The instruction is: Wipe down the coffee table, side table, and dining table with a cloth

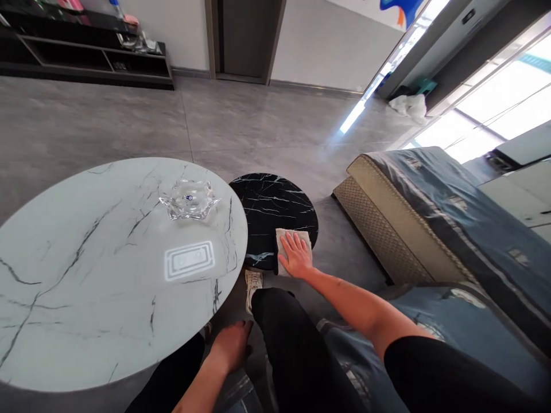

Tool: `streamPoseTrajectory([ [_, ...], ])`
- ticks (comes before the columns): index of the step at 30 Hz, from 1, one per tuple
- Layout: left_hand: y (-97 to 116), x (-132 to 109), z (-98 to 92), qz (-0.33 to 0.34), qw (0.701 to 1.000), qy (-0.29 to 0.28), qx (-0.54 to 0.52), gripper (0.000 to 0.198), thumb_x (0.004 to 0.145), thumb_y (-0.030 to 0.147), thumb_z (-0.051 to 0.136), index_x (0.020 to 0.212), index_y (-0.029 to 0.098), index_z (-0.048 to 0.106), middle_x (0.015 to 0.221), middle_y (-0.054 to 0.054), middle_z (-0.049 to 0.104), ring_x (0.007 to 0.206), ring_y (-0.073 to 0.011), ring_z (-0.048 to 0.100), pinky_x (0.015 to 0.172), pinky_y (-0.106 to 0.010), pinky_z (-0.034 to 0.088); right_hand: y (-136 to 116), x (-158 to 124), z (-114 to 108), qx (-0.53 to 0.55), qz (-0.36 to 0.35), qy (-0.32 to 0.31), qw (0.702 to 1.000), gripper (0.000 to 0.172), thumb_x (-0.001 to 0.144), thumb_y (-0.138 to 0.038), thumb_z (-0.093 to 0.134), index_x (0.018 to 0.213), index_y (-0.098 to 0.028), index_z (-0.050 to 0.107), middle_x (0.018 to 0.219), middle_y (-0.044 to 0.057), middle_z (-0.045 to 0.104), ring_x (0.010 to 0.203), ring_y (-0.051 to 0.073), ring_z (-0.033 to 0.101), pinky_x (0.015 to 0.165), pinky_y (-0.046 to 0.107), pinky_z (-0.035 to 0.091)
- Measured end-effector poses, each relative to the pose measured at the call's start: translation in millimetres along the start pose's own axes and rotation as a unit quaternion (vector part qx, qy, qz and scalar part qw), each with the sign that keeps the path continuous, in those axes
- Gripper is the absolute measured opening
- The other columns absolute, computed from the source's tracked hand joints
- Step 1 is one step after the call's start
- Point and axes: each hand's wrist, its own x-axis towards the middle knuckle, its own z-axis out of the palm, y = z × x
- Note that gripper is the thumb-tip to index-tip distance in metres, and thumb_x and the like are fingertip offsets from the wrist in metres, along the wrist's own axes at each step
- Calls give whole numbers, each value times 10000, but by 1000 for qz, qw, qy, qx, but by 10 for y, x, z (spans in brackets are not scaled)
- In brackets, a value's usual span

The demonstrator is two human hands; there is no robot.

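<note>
My right hand lies flat with fingers spread on a pale beige cloth. The cloth rests at the near right edge of a small round black marble-patterned table, and part of it hangs over the rim. My left hand is low between my legs, beside the edge of a larger white marble-patterned table. Its fingers are bent, partly hidden and slightly apart, with nothing visible in them. A clear, star-shaped glass dish sits on the white table, left of the black one.
To the right stands a sofa with a grey-blue cover. A dark low cabinet with things on top runs along the far wall, near a door. My shoe is under the black table's near edge.
</note>
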Motion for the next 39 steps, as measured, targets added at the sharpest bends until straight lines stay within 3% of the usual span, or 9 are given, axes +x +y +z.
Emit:
streamPoseTrajectory([
  [7, -1, -96, -190, -25, 1000, -15, 8, 694, 900, 247, 679, 1586, 179, 603, 1472, -186, 711, 1325, -395, 716, 1118, -484, 562, 271, 636, -166, -20, 28, -8, 999, 823, 1101, -628, 344, 1821, -254, 209, 1913, 37, 102, 1766, 359, 52, 1421, 590, 149],
  [12, 10, -112, -272, 9, 1000, 14, -19, 700, 912, 207, 634, 1609, 175, 579, 1471, -201, 699, 1343, -398, 695, 1161, -518, 539, 308, 1201, -222, -7, 69, 4, 998, 825, 1103, -650, 287, 1820, -251, 203, 1915, 35, 93, 1763, 368, 53, 1417, 609, 154],
  [17, -1, -165, -248, 3, 1000, 21, -2, 562, 942, 184, 629, 1502, 147, 656, 1391, -223, 735, 1274, -423, 734, 1103, -556, 573, 197, 1839, -329, 26, 145, 21, 989, 868, 1097, -671, 239, 1821, -194, 187, 1912, 96, 87, 1752, 421, 46, 1397, 675, 131],
  [20, -21, -217, -300, 6, 999, 28, 14, 542, 940, 217, 683, 1477, 148, 663, 1384, -212, 737, 1282, -407, 734, 1115, -537, 576, 111, 1813, -328, 32, 150, 17, 988, 867, 1097, -683, 222, 1825, -213, 175, 1912, 97, 82, 1755, 408, 35, 1391, 691, 122],
  [28, -105, -344, -320, 7, 999, 46, 25, 562, 963, 158, 565, 1520, 163, 639, 1433, -199, 720, 1279, -381, 740, 1109, -518, 589, -63, 1179, -173, 40, 184, 20, 982, 866, 1102, -687, 215, 1827, -215, 164, 1912, 89, 75, 1755, 412, 33, 1388, 713, 119],
  [31, -99, -369, -269, 4, 999, 32, 16, 594, 946, 169, 612, 1539, 175, 625, 1448, -194, 715, 1303, -396, 726, 1122, -541, 582, -100, 1054, -111, 17, 154, 12, 988, 844, 1113, -650, 201, 1825, -197, 172, 1912, 77, 84, 1752, 436, 40, 1391, 709, 140],
  [34, -88, -394, -234, 9, 1000, 29, 1, 603, 953, 128, 584, 1554, 164, 618, 1449, -203, 713, 1324, -398, 713, 1144, -560, 569, -110, 1133, -115, -27, 56, 2, 998, 809, 1123, -616, 217, 1826, -217, 176, 1914, 45, 94, 1758, 415, 38, 1404, 679, 173],
  [36, -86, -404, -221, 11, 1000, 27, -7, 589, 972, 80, 505, 1543, 157, 630, 1419, -214, 726, 1298, -397, 725, 1126, -568, 579, -159, 1374, -184, -52, -38, -7, 998, 790, 1127, -607, 253, 1826, -245, 187, 1914, 18, 107, 1764, 380, 38, 1419, 649, 179],
  [39, -97, -378, -214, 14, 999, 11, -30, 651, 974, 30, 421, 1584, 171, 603, 1471, -208, 708, 1321, -393, 715, 1132, -564, 580, -375, 2045, -350, -52, -123, -16, 991, 763, 1139, -588, 307, 1817, -245, 238, 1908, 30, 145, 1762, 371, 68, 1423, 640, 177],
])
